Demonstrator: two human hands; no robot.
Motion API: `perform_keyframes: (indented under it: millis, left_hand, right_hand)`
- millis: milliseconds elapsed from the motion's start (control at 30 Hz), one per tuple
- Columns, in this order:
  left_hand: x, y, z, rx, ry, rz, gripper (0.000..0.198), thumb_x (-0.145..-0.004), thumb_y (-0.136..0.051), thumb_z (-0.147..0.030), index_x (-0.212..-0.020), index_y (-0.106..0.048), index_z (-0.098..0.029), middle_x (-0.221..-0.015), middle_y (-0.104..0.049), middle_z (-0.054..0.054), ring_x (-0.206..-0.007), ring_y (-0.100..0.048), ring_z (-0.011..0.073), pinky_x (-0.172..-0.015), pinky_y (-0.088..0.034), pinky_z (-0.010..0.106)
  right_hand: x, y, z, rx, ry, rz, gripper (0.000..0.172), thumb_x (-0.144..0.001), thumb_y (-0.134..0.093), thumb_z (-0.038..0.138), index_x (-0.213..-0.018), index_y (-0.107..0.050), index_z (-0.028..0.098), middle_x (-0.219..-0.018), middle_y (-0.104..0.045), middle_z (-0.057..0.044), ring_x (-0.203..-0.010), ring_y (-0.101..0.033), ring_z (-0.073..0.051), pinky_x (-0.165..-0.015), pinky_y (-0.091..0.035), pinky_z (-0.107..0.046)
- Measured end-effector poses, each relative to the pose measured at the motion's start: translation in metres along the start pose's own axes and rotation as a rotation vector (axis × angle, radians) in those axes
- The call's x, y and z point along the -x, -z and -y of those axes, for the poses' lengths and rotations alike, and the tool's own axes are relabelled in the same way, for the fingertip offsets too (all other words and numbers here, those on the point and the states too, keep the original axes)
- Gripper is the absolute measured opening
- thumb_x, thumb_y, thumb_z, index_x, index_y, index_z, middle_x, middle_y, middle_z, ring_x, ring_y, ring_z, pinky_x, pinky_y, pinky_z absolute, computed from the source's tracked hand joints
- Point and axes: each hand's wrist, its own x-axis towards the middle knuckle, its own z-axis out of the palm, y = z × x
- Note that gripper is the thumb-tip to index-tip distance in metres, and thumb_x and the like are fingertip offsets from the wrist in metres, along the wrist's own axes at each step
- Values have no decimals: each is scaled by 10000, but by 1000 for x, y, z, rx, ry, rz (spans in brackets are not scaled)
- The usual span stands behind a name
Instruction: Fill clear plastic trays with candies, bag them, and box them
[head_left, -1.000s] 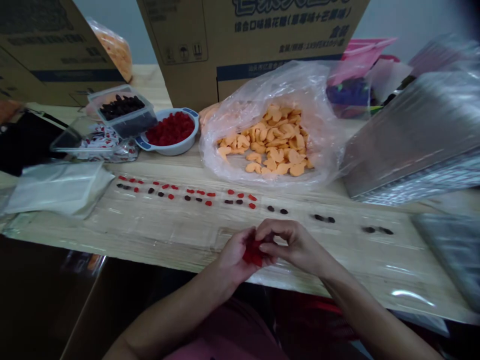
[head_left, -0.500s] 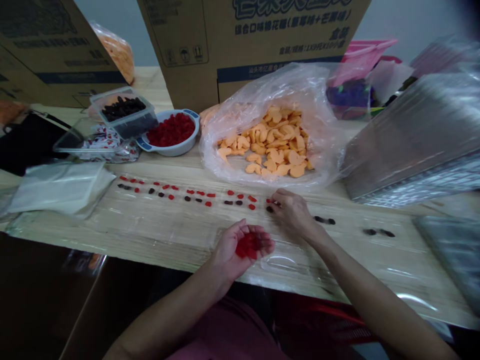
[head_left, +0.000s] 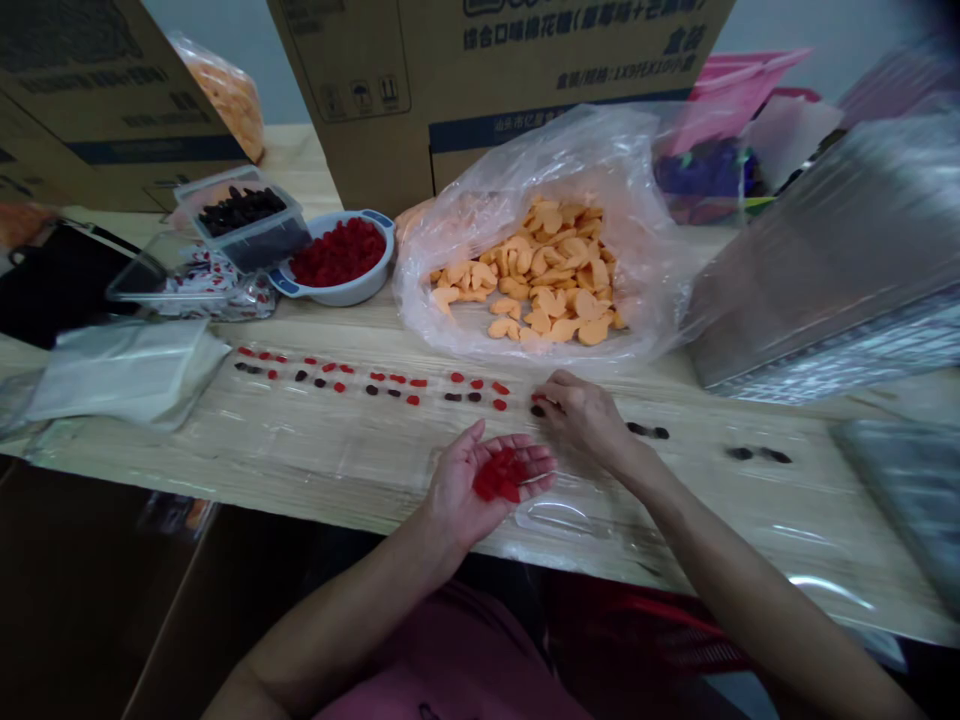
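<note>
My left hand is palm up, fingers slightly curled, cupping a small pile of red gummy candies. To its right, my right hand reaches over a clear plastic tray, fingertips pinched at a red candy mostly hidden by them. A dark candy lies just below those fingertips. Leftward along the table run groups of red candies and dark candies in clear trays. Right of my right hand lie more dark candies, with another dark pair farther right.
Behind stand a blue-white bowl of red candies, a clear tub of dark pieces and a plastic bag of orange candies. Cardboard boxes rise at the back. Stacked clear trays stand right; plastic sheets lie left.
My left hand's fingers have spread a little, showing more of the red candies. My right hand stays at nearly the same spot, its fingertips still low over the tray.
</note>
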Motion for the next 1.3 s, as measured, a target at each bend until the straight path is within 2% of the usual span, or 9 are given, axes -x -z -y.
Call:
perform_keyframes:
  millis: [100, 233, 400, 633, 767, 933, 1100, 1200, 1300]
  left_hand:
    - [-2, -2, 1, 25, -13, -21, 573, -935, -294, -424, -815, -671, -10, -855, -680, 228, -885, -654, 285, -923, -425, 444]
    - [-8, -4, 6, 48, -34, -9, 555, -942, -293, -400, -768, -669, -30, -749, -656, 173, -737, -632, 224, -830, -456, 387]
    - [-14, -5, 21, 16, -17, -9, 449, -921, -340, -295, -765, -679, -45, -641, -610, 99, -608, -576, 166, -665, -452, 297]
    - [-16, -4, 32, -52, -2, -49, 276, -832, -430, -93, -669, -652, -79, -694, -645, 95, -711, -632, 173, -825, -464, 339]
    - [-13, -3, 30, -48, 33, -5, 333, -862, -390, -147, -693, -661, -56, -688, -655, 126, -751, -656, 218, -904, -457, 414]
    - [-12, -5, 26, -48, 43, 6, 404, -902, -359, -230, -721, -669, -44, -728, -672, 155, -766, -662, 238, -900, -459, 418]
    - [-14, -6, 22, -58, 54, 49, 602, -943, -259, -428, -798, -677, -20, -799, -676, 211, -825, -662, 277, -909, -440, 445]
    - [-17, -6, 23, -56, 73, 59, 675, -938, -234, -501, -822, -672, 0, -798, -671, 218, -826, -658, 296, -909, -430, 468]
    - [-19, -9, 28, -24, 90, 51, 668, -930, -259, -542, -823, -666, -23, -782, -669, 181, -792, -651, 278, -910, -423, 488]
  right_hand:
    - [13, 15, 13, -292, 34, -47, 149, -863, -531, 187, -852, -673, 143, -830, -613, -69, -681, -554, -153, -626, -418, -272]
    - [41, 35, 43, -632, 91, 121, 80, -840, -611, 248, -861, -656, 185, -798, -628, -32, -671, -566, -140, -622, -468, -261]
    - [69, 33, 63, -502, 159, 105, 111, -833, -600, 173, -941, -626, 179, -888, -645, -53, -734, -585, -151, -672, -473, -279]
    - [64, 48, 32, -636, -10, 80, 67, -831, -575, 207, -793, -629, 192, -744, -645, -9, -675, -588, -140, -627, -463, -249]
    - [36, 39, -8, -384, -92, -75, 90, -791, -571, 198, -785, -657, 172, -741, -668, -37, -645, -586, -162, -612, -440, -272]
    - [9, 13, -32, -27, -89, -58, 124, -778, -549, 132, -781, -670, 160, -766, -671, -56, -677, -593, -179, -646, -423, -278]
    - [15, 13, -25, -33, -39, -59, 160, -815, -536, 138, -800, -694, 161, -858, -659, -81, -730, -596, -187, -646, -422, -277]
    - [29, 27, -7, -327, 3, -68, 134, -837, -548, 186, -832, -681, 171, -847, -653, -64, -719, -592, -170, -649, -443, -273]
    - [44, 41, 19, -617, 58, 111, 116, -853, -557, 201, -878, -669, 187, -839, -656, -33, -727, -594, -150, -657, -462, -256]
